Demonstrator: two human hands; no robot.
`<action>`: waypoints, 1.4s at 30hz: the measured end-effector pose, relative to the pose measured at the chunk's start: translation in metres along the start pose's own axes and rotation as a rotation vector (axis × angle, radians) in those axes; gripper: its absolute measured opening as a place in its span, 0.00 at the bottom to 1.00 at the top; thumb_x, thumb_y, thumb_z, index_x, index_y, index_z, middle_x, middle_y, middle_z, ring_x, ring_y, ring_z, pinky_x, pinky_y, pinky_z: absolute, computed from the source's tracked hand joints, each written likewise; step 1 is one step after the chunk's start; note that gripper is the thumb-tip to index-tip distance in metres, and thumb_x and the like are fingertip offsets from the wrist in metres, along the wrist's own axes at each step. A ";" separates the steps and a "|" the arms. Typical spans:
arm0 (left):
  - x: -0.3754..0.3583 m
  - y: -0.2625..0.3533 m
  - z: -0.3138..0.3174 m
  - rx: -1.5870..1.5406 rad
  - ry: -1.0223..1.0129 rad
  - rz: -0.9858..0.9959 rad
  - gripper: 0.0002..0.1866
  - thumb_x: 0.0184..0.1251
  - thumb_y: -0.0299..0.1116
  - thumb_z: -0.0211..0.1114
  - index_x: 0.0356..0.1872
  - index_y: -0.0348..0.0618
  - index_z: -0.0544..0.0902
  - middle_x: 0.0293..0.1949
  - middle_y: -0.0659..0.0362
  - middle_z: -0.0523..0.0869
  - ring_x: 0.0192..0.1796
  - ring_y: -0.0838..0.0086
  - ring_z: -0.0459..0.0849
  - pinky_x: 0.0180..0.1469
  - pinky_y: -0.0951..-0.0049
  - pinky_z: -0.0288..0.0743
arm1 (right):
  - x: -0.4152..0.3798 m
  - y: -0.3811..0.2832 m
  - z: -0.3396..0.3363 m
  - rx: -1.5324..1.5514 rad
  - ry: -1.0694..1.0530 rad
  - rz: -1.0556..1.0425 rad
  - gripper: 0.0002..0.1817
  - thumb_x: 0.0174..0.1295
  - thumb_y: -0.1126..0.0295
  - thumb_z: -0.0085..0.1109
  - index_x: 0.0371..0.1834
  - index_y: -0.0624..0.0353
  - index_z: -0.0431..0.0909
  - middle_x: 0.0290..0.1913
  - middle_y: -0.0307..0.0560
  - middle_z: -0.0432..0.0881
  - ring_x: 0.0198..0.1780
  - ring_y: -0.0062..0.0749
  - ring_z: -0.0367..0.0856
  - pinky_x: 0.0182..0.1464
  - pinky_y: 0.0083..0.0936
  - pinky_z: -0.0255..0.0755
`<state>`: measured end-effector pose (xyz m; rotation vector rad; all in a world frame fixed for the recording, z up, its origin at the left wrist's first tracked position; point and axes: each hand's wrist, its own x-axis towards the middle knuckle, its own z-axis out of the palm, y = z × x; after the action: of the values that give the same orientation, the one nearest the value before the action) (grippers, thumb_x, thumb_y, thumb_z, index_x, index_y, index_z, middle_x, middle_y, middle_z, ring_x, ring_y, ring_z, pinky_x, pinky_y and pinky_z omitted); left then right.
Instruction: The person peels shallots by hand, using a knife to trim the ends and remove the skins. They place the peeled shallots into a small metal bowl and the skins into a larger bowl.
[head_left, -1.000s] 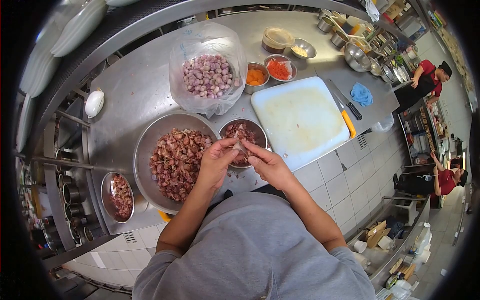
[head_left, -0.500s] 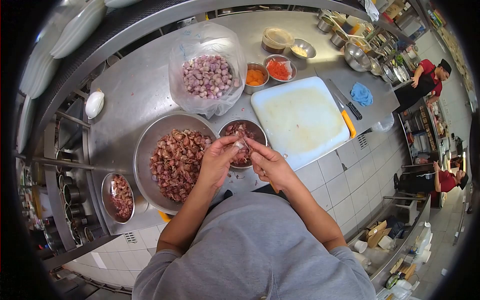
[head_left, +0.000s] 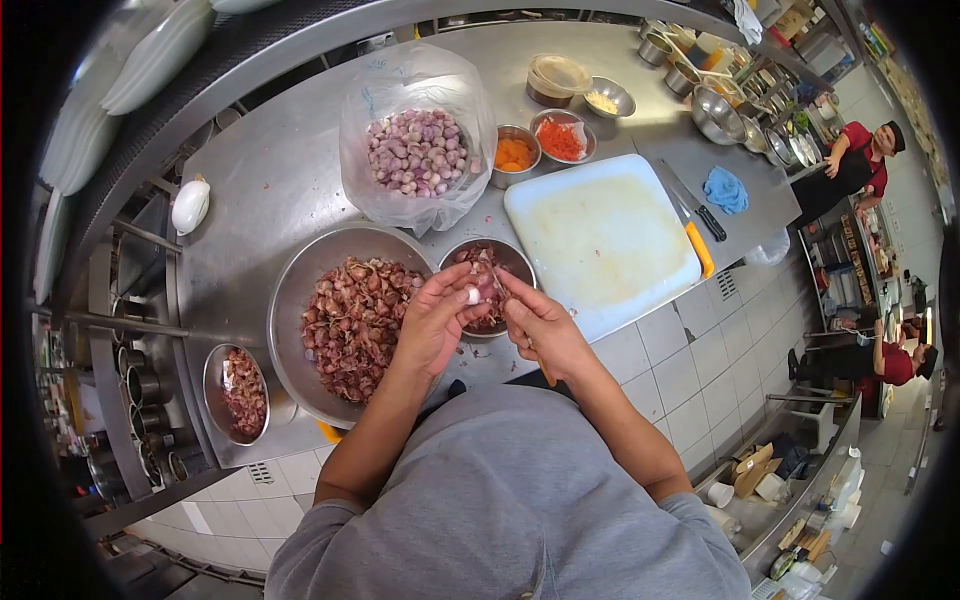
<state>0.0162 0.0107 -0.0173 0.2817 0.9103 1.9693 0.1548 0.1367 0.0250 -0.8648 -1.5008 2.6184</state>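
Observation:
Over the small steel bowl [head_left: 520,262] of shallot skins, my left hand [head_left: 436,318] pinches a pale peeled shallot [head_left: 473,296] between thumb and fingers. My right hand [head_left: 541,322] is closed beside it, with an orange-handled knife [head_left: 546,373] in its curled fingers; the blade cannot be made out. Left of my hands stands a large steel bowl [head_left: 290,300] full of unpeeled shallots [head_left: 355,325]. Beyond the bowls, a clear plastic bag [head_left: 365,150] holds many peeled shallots [head_left: 420,152].
A white cutting board [head_left: 605,235] lies at right, near a black-handled knife [head_left: 711,223] and a blue cloth [head_left: 724,190]. Small bowls of orange [head_left: 513,154] and red [head_left: 560,140] pieces stand behind it. An oval bowl [head_left: 236,395] is at left. Two people stand far right.
My left fingers have turned the shallot, and more of its pale surface shows. My right fingertips have shifted slightly near it.

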 end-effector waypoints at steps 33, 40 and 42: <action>-0.008 0.013 0.002 0.193 -0.057 0.222 0.20 0.62 0.14 0.64 0.55 0.37 0.73 0.54 0.54 0.81 0.52 0.73 0.82 0.51 0.74 0.81 | -0.009 0.003 -0.001 0.018 -0.152 -0.017 0.26 0.73 0.66 0.52 0.74 0.39 0.64 0.26 0.27 0.65 0.23 0.09 0.55 0.21 0.11 0.52; -0.005 0.007 -0.007 0.111 -0.066 0.209 0.21 0.60 0.13 0.65 0.54 0.38 0.74 0.50 0.56 0.81 0.50 0.74 0.82 0.50 0.74 0.82 | -0.013 -0.003 0.002 -0.199 -0.140 -0.106 0.28 0.73 0.66 0.52 0.76 0.41 0.60 0.33 0.29 0.70 0.26 0.11 0.61 0.26 0.12 0.61; -0.006 0.006 -0.007 0.092 -0.069 0.204 0.21 0.59 0.13 0.65 0.53 0.38 0.74 0.50 0.56 0.81 0.50 0.74 0.82 0.50 0.74 0.81 | -0.015 -0.004 0.003 -0.281 -0.179 -0.118 0.29 0.73 0.66 0.52 0.77 0.42 0.59 0.38 0.31 0.76 0.27 0.11 0.62 0.28 0.12 0.63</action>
<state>0.0115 0.0007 -0.0170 0.5101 0.9603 2.0925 0.1646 0.1326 0.0363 -0.5422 -1.9345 2.4960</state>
